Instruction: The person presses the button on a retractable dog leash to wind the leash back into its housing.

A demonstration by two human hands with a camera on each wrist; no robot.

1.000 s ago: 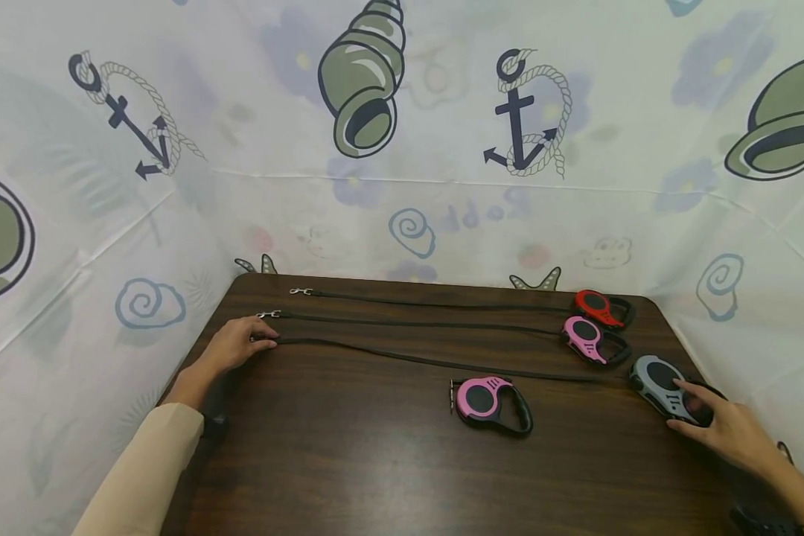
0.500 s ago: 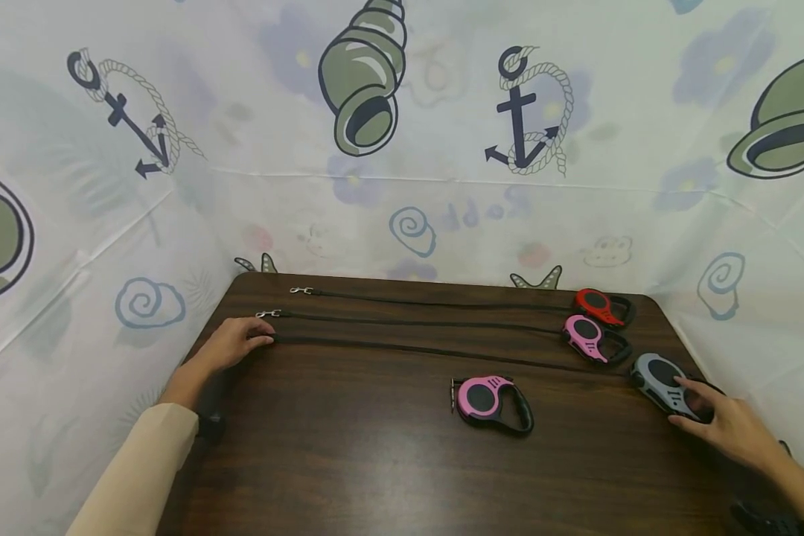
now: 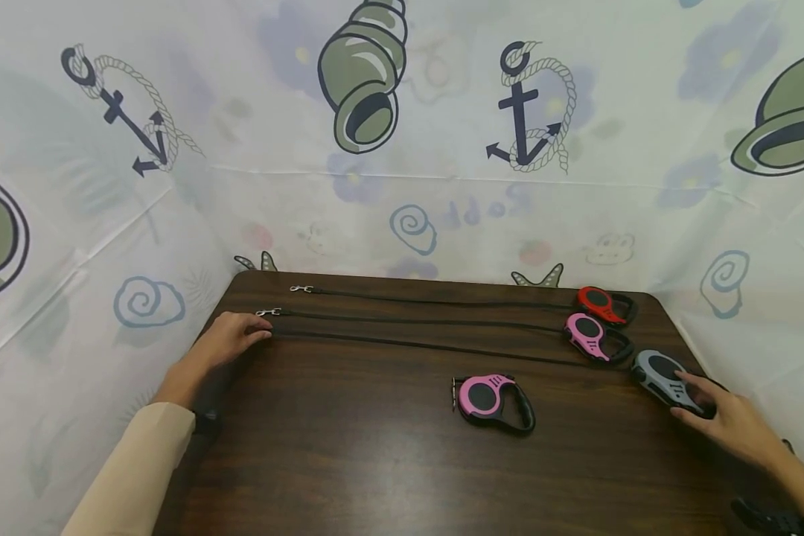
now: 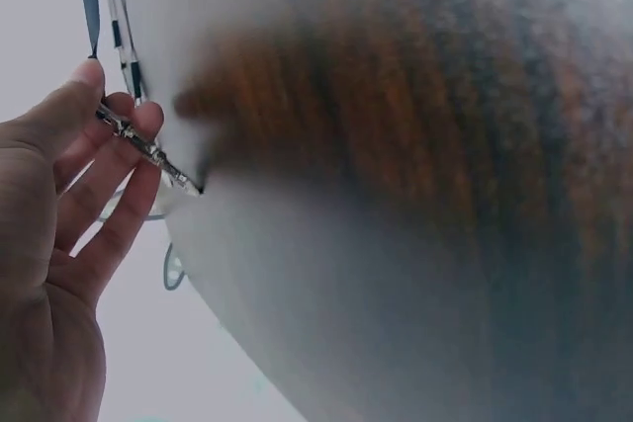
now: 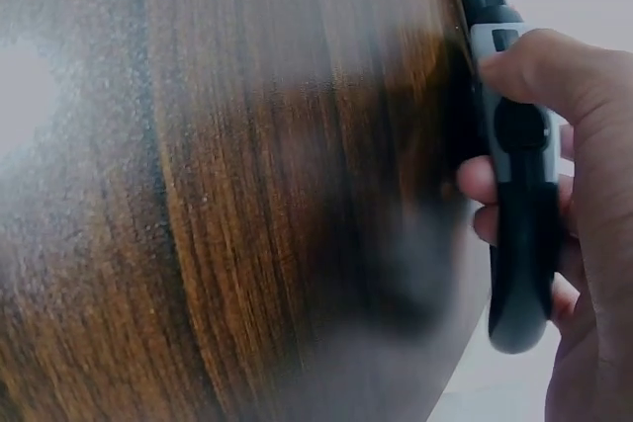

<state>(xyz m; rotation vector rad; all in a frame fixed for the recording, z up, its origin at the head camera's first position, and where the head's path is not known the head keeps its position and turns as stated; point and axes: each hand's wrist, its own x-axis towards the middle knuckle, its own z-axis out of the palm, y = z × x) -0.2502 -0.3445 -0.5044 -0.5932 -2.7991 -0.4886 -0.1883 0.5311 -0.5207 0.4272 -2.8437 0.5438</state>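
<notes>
In the head view, my left hand [image 3: 226, 341] is at the table's far left, at the end of a black strap [image 3: 402, 344]. The left wrist view shows the thumb and fingers pinching that end, with a metal snap clip [image 4: 148, 150] lying along the fingers. The strap runs right to a grey retractable dog leash [image 3: 663, 376], which my right hand [image 3: 730, 424] grips at its black handle. Seen from the right wrist, the thumb presses the grey casing and the fingers curl round the leash handle [image 5: 524, 244].
Behind lie a red retractable leash [image 3: 599, 304] and a pink one [image 3: 586, 335], their straps stretched left to metal clips [image 3: 268, 313]. Another pink leash [image 3: 485, 398], wound in, lies nearer on the dark wooden table [image 3: 348, 461]. Printed cloth [image 3: 442, 141] hangs behind and at the sides.
The strap between my hands has gone from slightly bowed to straight and has shifted back, towards the pink leash's strap. Both hands have moved slightly away from me, still holding the leash.
</notes>
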